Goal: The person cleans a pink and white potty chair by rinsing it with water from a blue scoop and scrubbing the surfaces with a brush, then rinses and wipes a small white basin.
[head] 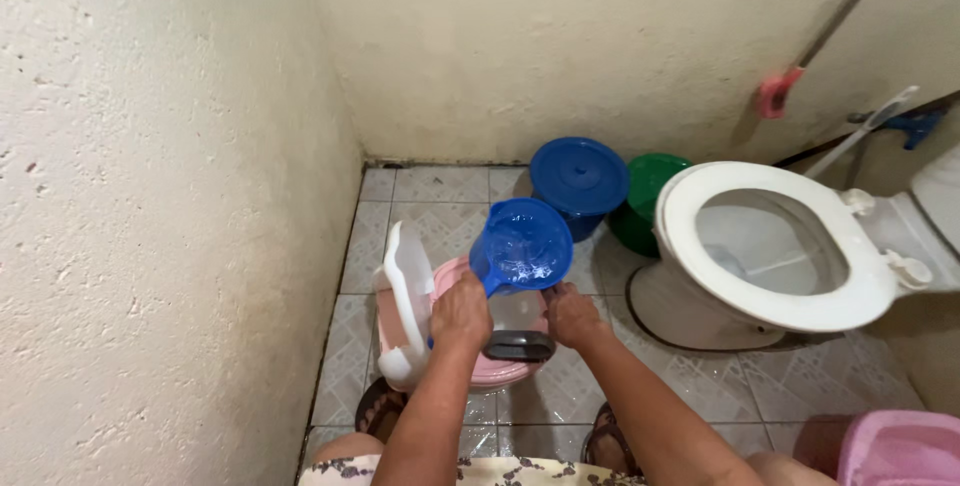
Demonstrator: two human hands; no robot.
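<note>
My left hand (461, 313) grips the handle of a blue plastic water dipper (523, 245), tilted so its wet inside faces me. Below it a small pink potty chair (492, 366) with a raised white lid (408, 298) stands on the tiled floor. My right hand (573, 314) rests on the right rim of the potty, next to its clear inner bowl (516, 311) and a dark grey front piece (519, 346).
A white toilet (772, 251) with its seat down stands to the right. Behind are a blue lidded bucket (579, 179) and a green bucket (648, 196). Plastered walls close in left and back. A pink basin (900, 449) sits at bottom right.
</note>
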